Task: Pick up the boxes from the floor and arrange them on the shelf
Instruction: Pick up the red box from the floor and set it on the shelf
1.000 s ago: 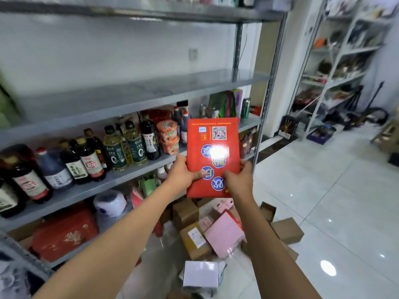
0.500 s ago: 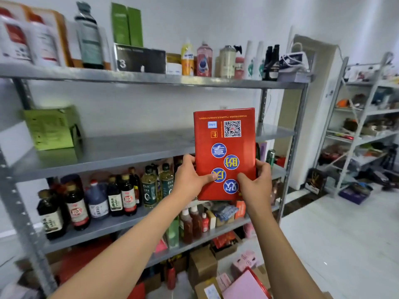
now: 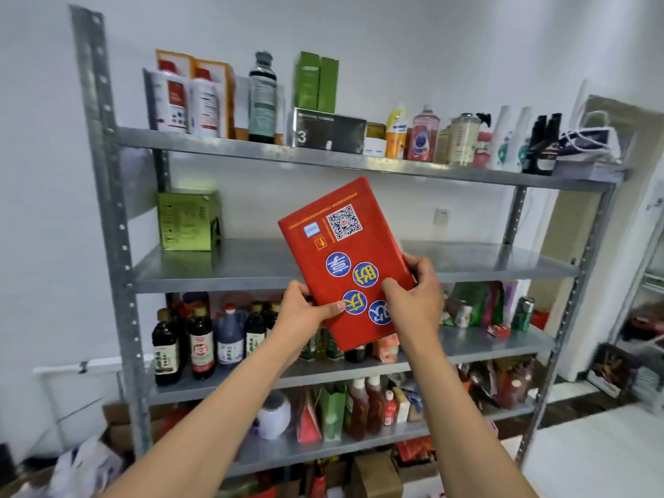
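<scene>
Both arms reach forward, left hand point(image 3: 305, 310) and right hand point(image 3: 416, 292) gripping.

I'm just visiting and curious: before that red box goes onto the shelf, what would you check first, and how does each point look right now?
1. Both hands hold the red box: ok, left hand at its lower left edge, right hand at its right edge.
2. Free space on the second shelf: ok, bare metal to the right of the green box.
3. Box upright: not ok, tilted to the left.
4. Print right way up: not ok, characters upside down.
5. Headroom under the top shelf: cannot tell.
</scene>
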Available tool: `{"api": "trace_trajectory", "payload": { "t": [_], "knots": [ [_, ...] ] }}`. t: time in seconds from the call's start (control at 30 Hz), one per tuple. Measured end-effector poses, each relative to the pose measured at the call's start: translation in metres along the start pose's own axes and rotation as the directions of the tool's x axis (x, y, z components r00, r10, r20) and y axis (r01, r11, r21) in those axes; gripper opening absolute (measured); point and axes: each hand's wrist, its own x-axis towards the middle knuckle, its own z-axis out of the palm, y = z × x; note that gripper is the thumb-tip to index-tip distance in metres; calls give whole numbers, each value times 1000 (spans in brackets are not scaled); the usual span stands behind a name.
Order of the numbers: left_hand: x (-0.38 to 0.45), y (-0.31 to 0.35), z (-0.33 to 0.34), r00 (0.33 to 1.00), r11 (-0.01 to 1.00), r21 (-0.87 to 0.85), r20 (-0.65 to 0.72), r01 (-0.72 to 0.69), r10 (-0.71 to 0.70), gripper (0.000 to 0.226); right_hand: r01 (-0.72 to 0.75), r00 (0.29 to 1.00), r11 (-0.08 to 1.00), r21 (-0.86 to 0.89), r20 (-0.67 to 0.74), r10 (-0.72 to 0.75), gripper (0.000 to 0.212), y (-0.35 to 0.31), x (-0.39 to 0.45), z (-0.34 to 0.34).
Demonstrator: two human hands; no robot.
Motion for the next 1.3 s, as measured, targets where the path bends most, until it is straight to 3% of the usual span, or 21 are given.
{"api": "trace_trajectory", "payload": {
  "t": [0.23,0.4,0.47,0.6,0.7,0.83,0.93,1.0,1.1,1.17,1.23,1.3],
  "knots": [
    [19,-9,-61,989,1000,16,-146,-8,10,53,25,984,999,-43,175,-17,37,-14,-4,74],
    [26,-23,-81,985,995,-104,-170,-9,-9,60,201,957,951,-235,255,-139,33,-43,6,105],
    [27,-25,-83,980,988,-154,-196,-18,-12,55,278,938,919,-279,283,-198,35,-53,11,115],
    [31,-32,-83,965,987,-161,-263,-17,-26,18,388,881,872,-298,396,-257,37,-57,11,138],
    [39,-40,-92,959,986,-165,-277,16,-62,14,470,840,825,-315,447,-308,39,-57,7,154],
    [51,-42,-115,968,990,27,-218,135,-126,19,537,800,766,-354,503,-328,42,-59,12,176],
    [63,-48,-138,952,966,165,-265,199,-151,65,585,753,726,-360,574,-322,43,-54,7,194],
    [71,-47,-152,924,932,274,-361,237,-128,78,559,736,766,-317,615,-283,43,-43,2,204],
    [78,-24,-163,868,847,457,-496,271,-10,71,611,643,749,-257,713,-280,42,-22,-6,214],
    [90,-12,-171,845,787,562,-525,254,102,88,647,599,727,-230,743,-298,44,-12,-4,220],
    [106,-1,-180,840,689,694,-489,211,236,106,653,596,726,-218,739,-314,48,-10,3,224],
    [120,9,-191,864,542,823,-391,172,319,110,629,617,746,-220,724,-307,51,-10,12,227]
  ]
}}
